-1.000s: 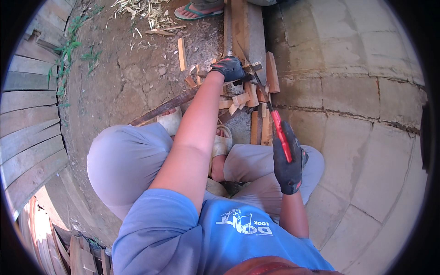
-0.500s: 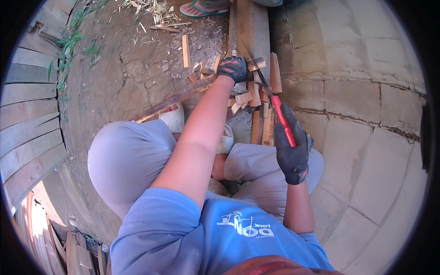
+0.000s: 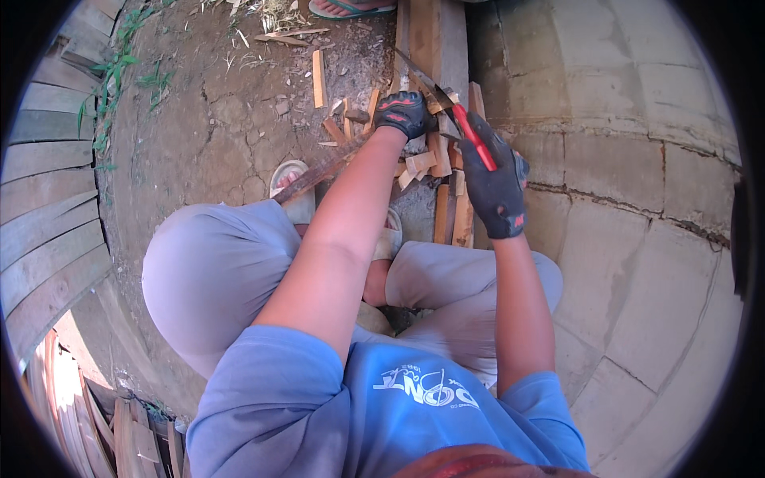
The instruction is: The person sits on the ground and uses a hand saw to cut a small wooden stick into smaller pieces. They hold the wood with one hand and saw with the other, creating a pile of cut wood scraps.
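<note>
Head view showed the wooden strip [image 3: 319, 170] lying slantwise, from near the left sandal [image 3: 300, 209] up and under the left forearm [image 3: 347, 223], toward the wooden beam [image 3: 425, 36]. Beyond the left hand [image 3: 402, 113], a short pale end [image 3: 441, 103] stuck out; it seemed to belong to the same strip, but the hand hid the joining place. The gloved fingers of this hand were bent down and appeared closed around the wood, although their tips could not be seen. The right hand [image 3: 494, 177], also gloved, had its fingers wrapped on the red handle [image 3: 476, 141], and the saw blade [image 3: 425, 77] passed by the short end, close to the left hand. Whether the teeth were inside the wood, I could not tell.

For sawing well, in my judgement, the strip needed firm pressing against its support, the left fingers needed to be clear of the blade's line, and the strokes had to be long, straight and not forced.

Below the hands lay wood offcuts [image 3: 420, 163], and on the soil [image 3: 207, 119] a thin stick [image 3: 319, 78]. Farther out, another person's green sandal [image 3: 351, 9] showed at the upper edge, a plank wall [image 3: 52, 207] at left, and grey slabs [image 3: 629, 271] at right.
</note>
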Available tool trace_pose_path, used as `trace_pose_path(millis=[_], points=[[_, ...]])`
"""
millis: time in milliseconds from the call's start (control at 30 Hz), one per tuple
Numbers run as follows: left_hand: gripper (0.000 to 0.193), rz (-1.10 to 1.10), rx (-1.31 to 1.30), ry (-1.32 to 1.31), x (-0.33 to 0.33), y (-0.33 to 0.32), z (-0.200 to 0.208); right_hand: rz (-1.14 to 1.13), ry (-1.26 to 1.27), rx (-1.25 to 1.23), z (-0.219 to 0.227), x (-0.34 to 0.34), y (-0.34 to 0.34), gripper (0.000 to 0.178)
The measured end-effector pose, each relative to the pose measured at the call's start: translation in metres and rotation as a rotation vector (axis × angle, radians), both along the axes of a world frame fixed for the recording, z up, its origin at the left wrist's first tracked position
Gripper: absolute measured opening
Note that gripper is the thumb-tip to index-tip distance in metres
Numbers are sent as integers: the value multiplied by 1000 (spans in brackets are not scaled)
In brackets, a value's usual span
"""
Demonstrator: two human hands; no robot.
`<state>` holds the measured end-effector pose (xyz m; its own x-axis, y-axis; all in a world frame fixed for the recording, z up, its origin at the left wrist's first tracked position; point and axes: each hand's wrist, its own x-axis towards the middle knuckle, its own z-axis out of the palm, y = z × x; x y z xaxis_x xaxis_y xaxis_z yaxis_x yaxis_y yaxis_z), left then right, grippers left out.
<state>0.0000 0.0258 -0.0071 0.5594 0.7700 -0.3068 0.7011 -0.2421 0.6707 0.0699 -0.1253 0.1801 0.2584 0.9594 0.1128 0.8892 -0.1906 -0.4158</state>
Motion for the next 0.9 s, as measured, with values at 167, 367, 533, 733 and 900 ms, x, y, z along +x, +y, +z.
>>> trace_pose_path(millis=[167, 367, 533, 733, 900], points=[[53, 10, 11, -33, 8, -3, 4, 19, 88, 125, -41, 18, 0, 39], [72, 14, 40, -55, 9, 1, -13, 20, 57, 140, -61, 9, -18, 44], [70, -61, 16, -91, 0, 8, -11, 67, 191, 35, -38, 35, -12, 43], [57, 49, 93, -22, 9, -12, -2, -3, 172, -61, -3, 32, 1, 43], [37, 146, 208, 0, 4, -25, 4, -51, 102, -68, 76, -12, -26, 41]])
